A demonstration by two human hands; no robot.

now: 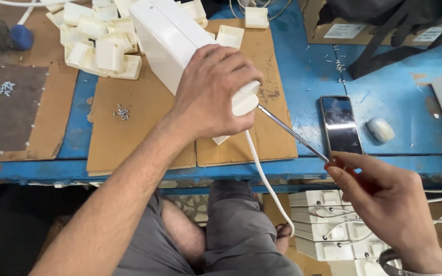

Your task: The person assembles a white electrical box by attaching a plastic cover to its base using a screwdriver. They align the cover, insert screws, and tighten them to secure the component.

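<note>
Right hand (395, 214) grips a screwdriver (303, 143); left hand (213, 92) clasps the white box (164, 36).

Far left on the cardboard sheet (129, 138): heap of small white plastic housings (98, 43), with a few loose screws (123, 112) just near of it and another cluster of screws (5, 88) on the dark mat (6, 117) at far left. Right, on the blue workbench (395, 128): black smartphone (340, 125), face up, beside a small white oval cap (380, 129). Near right, below the bench edge: stack of white boxes (328, 225).
</note>
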